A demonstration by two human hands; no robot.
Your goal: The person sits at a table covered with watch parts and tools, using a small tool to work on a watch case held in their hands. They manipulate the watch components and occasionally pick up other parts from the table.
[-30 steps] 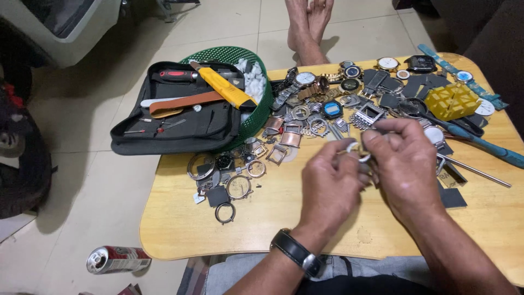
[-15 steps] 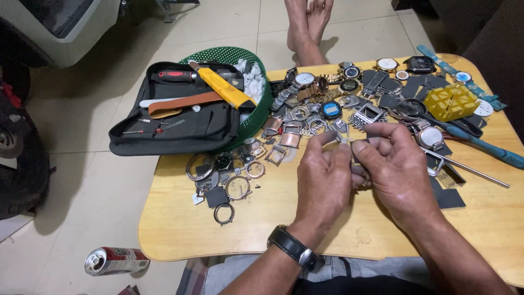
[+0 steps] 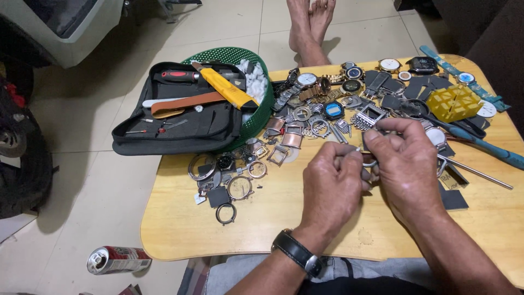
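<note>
A wooden table [image 3: 180, 229] is strewn with watch cases, bezels and straps; a black tool pouch [image 3: 174, 117] is laid over a green basket [image 3: 234, 54], a yellow holder block [image 3: 454, 102] at far right. Over the table's middle, a small metal watch part [image 3: 369, 160] is pinched between left hand [image 3: 333, 186] and right hand [image 3: 406, 164], fingers curled together, the part mostly hidden.

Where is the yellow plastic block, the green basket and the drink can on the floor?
Yellow plastic block with slots [image 3: 454, 102], head view, on its top face.
Green mesh basket [image 3: 232, 54], head view, on its far rim.
Red and silver drink can [image 3: 119, 260], head view, on the middle of its side.
</note>
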